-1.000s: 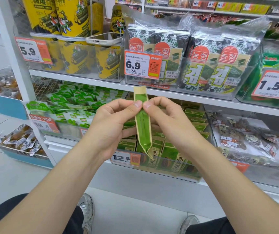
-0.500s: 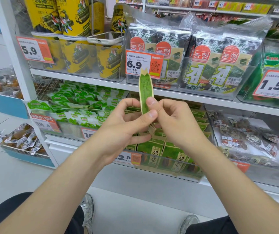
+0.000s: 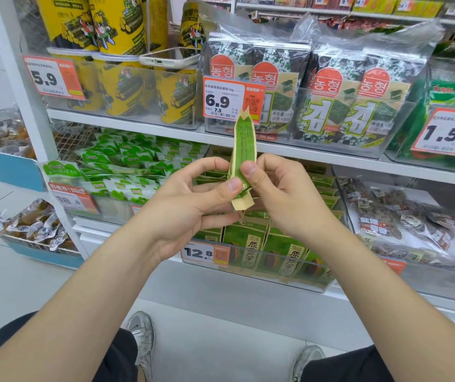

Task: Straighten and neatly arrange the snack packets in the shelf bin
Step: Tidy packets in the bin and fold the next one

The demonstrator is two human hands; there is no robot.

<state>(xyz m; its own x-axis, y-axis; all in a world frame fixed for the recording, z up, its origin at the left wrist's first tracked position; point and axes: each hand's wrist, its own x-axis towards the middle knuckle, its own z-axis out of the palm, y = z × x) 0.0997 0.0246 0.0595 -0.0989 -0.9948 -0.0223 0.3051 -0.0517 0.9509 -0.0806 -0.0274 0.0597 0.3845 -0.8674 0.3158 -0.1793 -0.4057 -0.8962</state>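
bright even overhead light, soft shadows, glare on plastic, wide-angle edge distortion

1. The narrow green paper packet [image 3: 244, 150] stands upright between the left hand [image 3: 190, 205] and the right hand [image 3: 287, 202], which both pinch its lower part, in front of the shelves.
2. Behind and below the hands, the clear plastic bin [image 3: 251, 275] sits on the lower shelf, with green paper snack packets [image 3: 248, 241] standing in rows in it.
3. Left of this bin lie green-and-white plastic pouches [image 3: 127, 175]; right of it lie clear bags of brown snacks [image 3: 403, 224].
4. On the upper shelf, yellow round cans [image 3: 116, 86] stand at the left and dark seaweed packs [image 3: 331, 106] at the right.
5. A white flat phone [image 3: 169, 57] lies on top of the cans.
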